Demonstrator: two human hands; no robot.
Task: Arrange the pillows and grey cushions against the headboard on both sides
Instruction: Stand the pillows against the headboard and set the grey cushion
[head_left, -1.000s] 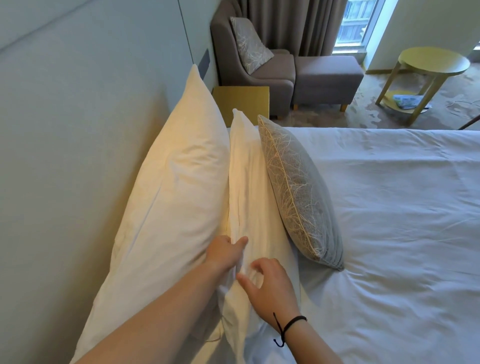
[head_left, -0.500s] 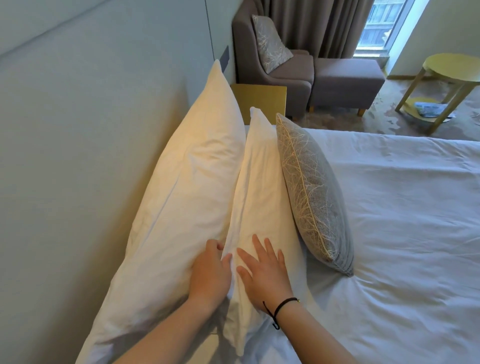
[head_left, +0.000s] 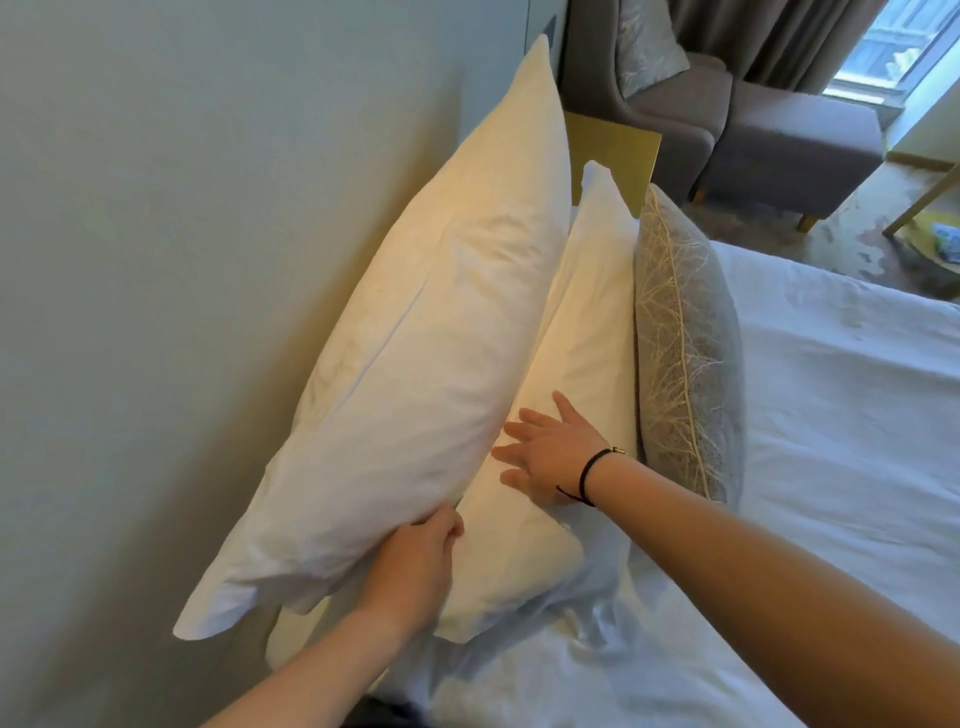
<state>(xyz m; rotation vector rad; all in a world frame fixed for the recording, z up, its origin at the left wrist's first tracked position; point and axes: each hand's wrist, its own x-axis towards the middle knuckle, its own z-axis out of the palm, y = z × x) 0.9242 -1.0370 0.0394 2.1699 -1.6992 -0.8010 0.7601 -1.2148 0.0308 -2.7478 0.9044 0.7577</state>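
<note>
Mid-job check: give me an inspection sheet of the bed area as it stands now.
Surface: bed, white sheet, wrinkled.
Job's things: large white pillow leans on headboard; smaller white pillow in front; grey cushion upright beside it.
Clutter: nothing seen.
Hands: left hand grips large pillow's lower edge; right hand flat, open, on smaller pillow.
Cables: nothing seen.
Surroundings: armchair, ottoman, curtain, window.

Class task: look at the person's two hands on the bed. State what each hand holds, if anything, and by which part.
The left hand grips the big white pillow at its lower edge. The right hand holds nothing; it lies flat and open on the second pillow.
</note>
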